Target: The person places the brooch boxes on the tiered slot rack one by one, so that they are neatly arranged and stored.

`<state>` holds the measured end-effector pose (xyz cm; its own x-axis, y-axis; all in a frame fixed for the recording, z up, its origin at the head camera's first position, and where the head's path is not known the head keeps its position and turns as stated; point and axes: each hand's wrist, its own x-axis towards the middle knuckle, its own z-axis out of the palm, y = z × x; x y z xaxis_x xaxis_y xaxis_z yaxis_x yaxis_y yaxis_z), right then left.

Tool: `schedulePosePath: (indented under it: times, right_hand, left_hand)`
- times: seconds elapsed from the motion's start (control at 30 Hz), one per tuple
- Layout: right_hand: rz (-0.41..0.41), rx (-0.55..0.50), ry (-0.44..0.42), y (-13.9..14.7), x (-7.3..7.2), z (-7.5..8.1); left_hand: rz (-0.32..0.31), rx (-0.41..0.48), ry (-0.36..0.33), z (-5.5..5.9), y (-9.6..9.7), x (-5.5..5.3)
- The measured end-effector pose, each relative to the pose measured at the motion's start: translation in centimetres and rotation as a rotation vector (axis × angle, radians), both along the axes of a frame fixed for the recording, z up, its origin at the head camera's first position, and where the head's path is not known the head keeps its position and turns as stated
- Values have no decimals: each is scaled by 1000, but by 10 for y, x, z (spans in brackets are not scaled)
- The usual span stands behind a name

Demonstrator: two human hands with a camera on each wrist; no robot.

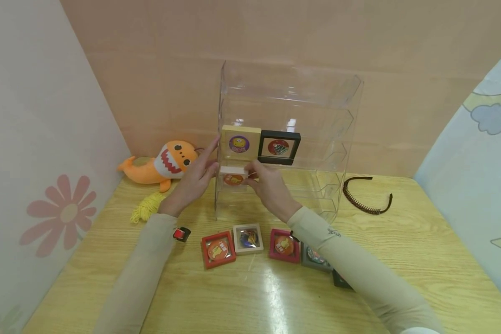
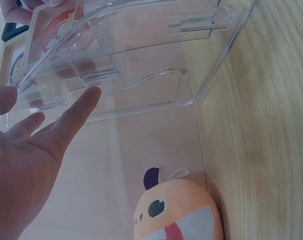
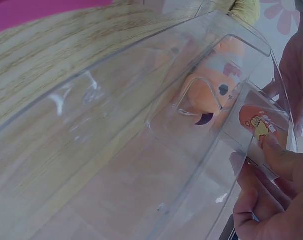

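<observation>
A clear acrylic tiered rack point(image 1: 290, 95) stands on the table. At its lower left tier my right hand point(image 1: 272, 188) pinches the right end of a white-framed square display case point(image 1: 233, 179) with a red round badge inside. In the right wrist view, the thumb lies over the front of this case point(image 3: 256, 122). My left hand point(image 1: 192, 183) is at the rack's left side, its fingers extended along the side panel, as the left wrist view shows of that hand point(image 2: 39, 142). On the tier above, a cream-framed case point(image 1: 239, 143) and a black-framed case point(image 1: 279, 147) stand side by side.
Before the rack lie a red-framed case point(image 1: 218, 250), a second white-framed case point(image 1: 248, 238), a magenta-framed case point(image 1: 285, 246) and a grey one point(image 1: 316, 257). An orange plush shark point(image 1: 150, 171) and yellow yarn point(image 1: 147, 208) are left; a dark headband point(image 1: 361, 208) lies right.
</observation>
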<state>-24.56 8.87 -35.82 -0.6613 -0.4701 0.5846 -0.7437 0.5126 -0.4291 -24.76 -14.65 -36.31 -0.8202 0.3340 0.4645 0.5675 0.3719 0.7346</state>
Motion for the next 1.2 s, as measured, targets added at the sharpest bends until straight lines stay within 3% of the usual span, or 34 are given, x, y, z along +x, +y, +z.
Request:
schedulePosePath:
  times: [0.2,0.4,0.5,0.77,1.0,1.2]
  right_hand:
    - [-16,10,0,0,1,1]
    - [-37,48,-6,2,2,3]
    - [-56,65,-9,4,4,7]
    - [-94,64,12,19,9,20]
    - [-106,85,38,49,22,32]
    - [-120,106,83,92,39,32]
  left_hand:
    - [-10,16,-16,3,2,2]
    - [-14,12,-35,24,6,21]
    - [-15,13,-39,28,6,25]
    - [-1,20,-27,2,-2,3]
    - [-7,20,-2,-1,-4,0]
    - [-9,-6,23,-1,-1,-2]
